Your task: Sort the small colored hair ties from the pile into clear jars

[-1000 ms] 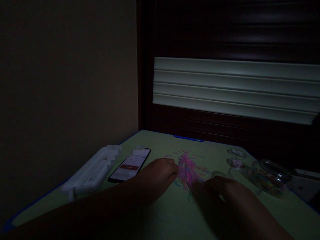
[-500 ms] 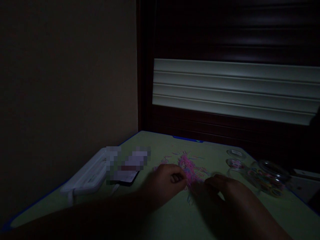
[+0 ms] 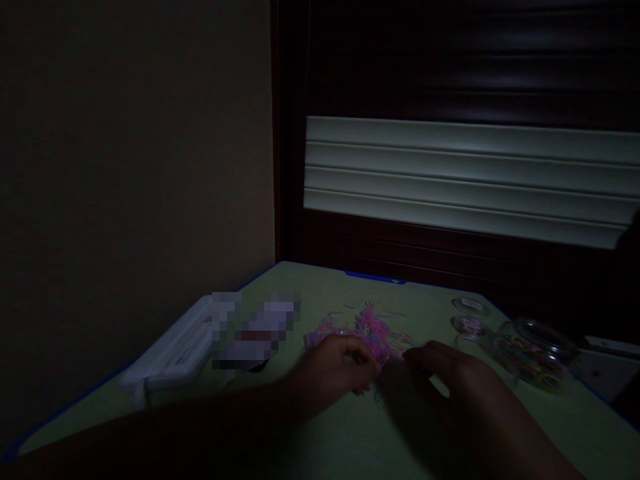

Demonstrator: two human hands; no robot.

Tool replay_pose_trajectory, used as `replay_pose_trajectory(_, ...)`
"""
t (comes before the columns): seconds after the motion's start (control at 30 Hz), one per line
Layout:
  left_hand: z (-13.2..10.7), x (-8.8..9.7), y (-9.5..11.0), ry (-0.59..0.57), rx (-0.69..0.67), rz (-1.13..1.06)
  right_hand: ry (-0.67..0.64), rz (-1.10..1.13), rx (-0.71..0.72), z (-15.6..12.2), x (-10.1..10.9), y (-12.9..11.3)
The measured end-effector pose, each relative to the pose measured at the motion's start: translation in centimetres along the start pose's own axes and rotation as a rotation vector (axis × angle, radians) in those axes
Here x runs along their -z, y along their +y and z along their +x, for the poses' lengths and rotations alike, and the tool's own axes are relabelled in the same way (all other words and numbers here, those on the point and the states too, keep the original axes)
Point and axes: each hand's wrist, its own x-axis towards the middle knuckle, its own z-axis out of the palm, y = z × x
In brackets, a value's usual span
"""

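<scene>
The room is dim. A heap of small pink and pastel rubber bands (image 3: 373, 328) lies on a pale green table (image 3: 340, 433). My left hand (image 3: 333, 370) rests at the heap's near left edge with its fingers curled in, pinched over bands. My right hand (image 3: 450, 383) lies palm down at the heap's near right edge, fingers bent toward the bands; what they hold is hidden. The two hands nearly meet in front of the heap.
A phone (image 3: 253, 337) and a long white case (image 3: 175, 353) lie at the left. A clear jar of coloured bands (image 3: 530, 350) lies on its side at the right, two small round lids (image 3: 470, 315) behind it. A wall and dark shutter stand behind the table.
My left hand has drawn back toward me from the heap's left side and curled its fingers. Some bands now lie spread to the left. The right hand has barely shifted.
</scene>
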Motion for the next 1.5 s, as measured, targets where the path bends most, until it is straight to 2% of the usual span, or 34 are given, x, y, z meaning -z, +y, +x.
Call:
replay_pose_trajectory(0.3, 0.14, 0.03, -0.54, -0.055, -0.039, -0.014, 0.003, 0.053, 0.082, 0.19, -0.83, 0.16)
replay_pose_trajectory(0.5, 0.03, -0.06, -0.64, -0.044, -0.096, 0.09, -0.086, 0.037, 0.139, 0.21, -0.59, 0.27)
replay_pose_trajectory(0.63, 0.0, -0.04, -0.92, -0.027, -0.129, 0.167, -0.098, 0.009, 0.079, 0.12, -0.16, -0.21)
replay_pose_trajectory(0.87, -0.25, -0.03, -0.67, -0.048, -0.143, 0.179, -0.064, 0.001, -0.005, 0.05, -0.24, -0.21)
replay_pose_trajectory(1.13, -0.4, -0.01, -0.77, -0.049, -0.168, 0.229, -0.105, -0.013, 0.08, 0.29, -0.66, 0.29)
replay_pose_trajectory(1.33, -0.36, -0.02, -0.84, -0.054, -0.198, 0.223, -0.061, 0.012, 0.04, 0.06, -0.48, -0.1)
replay_pose_trajectory(1.5, -0.36, 0.03, -0.91, -0.058, -0.195, 0.247, -0.072, 0.012, 0.066, 0.07, -0.55, -0.01)
